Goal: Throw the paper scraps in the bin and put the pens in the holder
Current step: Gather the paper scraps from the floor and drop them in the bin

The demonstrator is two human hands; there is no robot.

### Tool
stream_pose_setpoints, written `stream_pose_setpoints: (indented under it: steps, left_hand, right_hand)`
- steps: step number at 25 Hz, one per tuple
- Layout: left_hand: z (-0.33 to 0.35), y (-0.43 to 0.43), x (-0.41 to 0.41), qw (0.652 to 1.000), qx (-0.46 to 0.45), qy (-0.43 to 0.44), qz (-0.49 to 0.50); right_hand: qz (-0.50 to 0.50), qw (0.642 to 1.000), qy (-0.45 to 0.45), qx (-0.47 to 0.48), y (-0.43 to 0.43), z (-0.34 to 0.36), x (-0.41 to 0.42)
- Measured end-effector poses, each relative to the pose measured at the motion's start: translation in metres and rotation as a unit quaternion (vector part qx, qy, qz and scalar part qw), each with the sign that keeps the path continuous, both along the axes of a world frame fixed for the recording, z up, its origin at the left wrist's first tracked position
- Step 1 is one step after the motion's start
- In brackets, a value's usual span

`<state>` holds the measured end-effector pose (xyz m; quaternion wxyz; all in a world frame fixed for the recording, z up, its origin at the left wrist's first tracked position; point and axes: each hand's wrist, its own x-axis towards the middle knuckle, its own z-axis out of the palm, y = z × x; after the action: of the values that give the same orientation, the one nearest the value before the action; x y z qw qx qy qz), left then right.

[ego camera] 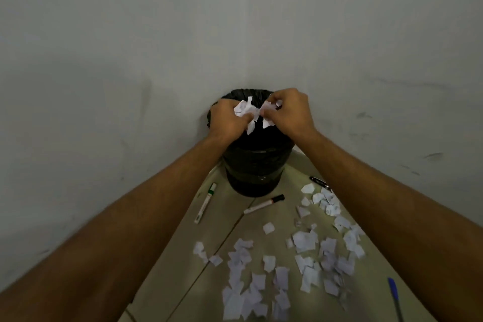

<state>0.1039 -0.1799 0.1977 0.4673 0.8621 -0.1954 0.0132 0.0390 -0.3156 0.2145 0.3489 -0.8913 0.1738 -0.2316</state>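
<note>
**Meanwhile, a handful of scraps hovers over the bin**

Meanwhile, a person stands at a pale table pushed against a plain grey wall, both bare arms reaching forward. The left hand and the right hand meet above a black bin lined with a dark bag, which sits at the table's far edge against the wall. The fingers of both hands are curled closed around a bunch of white paper scraps, with torn ends sticking out between them directly over the bin's mouth.

Many more loose scraps lie scattered across the near and right-hand parts of the table. A green-capped marker lies near the left edge, beside the bin. A black-capped marker lies just in front of the bin. A dark pen rests near the right edge, partly hidden by the right forearm, and a blue pen lies at the near right corner. No pen holder is visible.

To do this step well, the hands would best stay centred over the opening and low to it, then spread the fingers fully so light pieces fall inside rather than drifting onto the table. A light rub of the palms would likely free any scraps that cling.
</note>
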Motion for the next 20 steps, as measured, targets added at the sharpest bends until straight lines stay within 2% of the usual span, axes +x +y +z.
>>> stream_pose_setpoints:
  steps: [4,7,11,15,16,18,20]
  left_hand:
    - [-0.007,-0.01,0.021,0.99,0.129,0.007,-0.057]
    - [-0.005,-0.012,0.02,0.974,0.189,0.014,-0.123]
    - [0.001,-0.01,0.014,0.965,0.199,0.058,-0.158]
    - [0.003,-0.005,0.012,0.964,0.188,0.105,-0.159]
    - [0.004,-0.003,0.011,0.965,0.184,0.106,-0.156]
    - [0.008,0.002,0.006,0.972,0.162,0.1,-0.136]
    - [0.012,0.011,-0.003,0.987,0.098,0.069,-0.103]
  right_hand:
    - [-0.008,0.996,0.088,-0.02,-0.007,-0.01,0.022]
    - [0.059,0.983,0.17,-0.016,-0.004,-0.009,0.022]
    - [0.136,0.951,0.248,0.127,-0.002,-0.003,0.009]
    - [0.177,0.914,0.276,0.24,0.001,0.004,-0.006]
    - [0.171,0.919,0.268,0.234,0.002,0.005,-0.008]
    - [0.144,0.949,0.231,0.158,0.001,0.006,-0.009]
    - [0.112,0.981,0.143,0.072,0.002,0.008,-0.014]
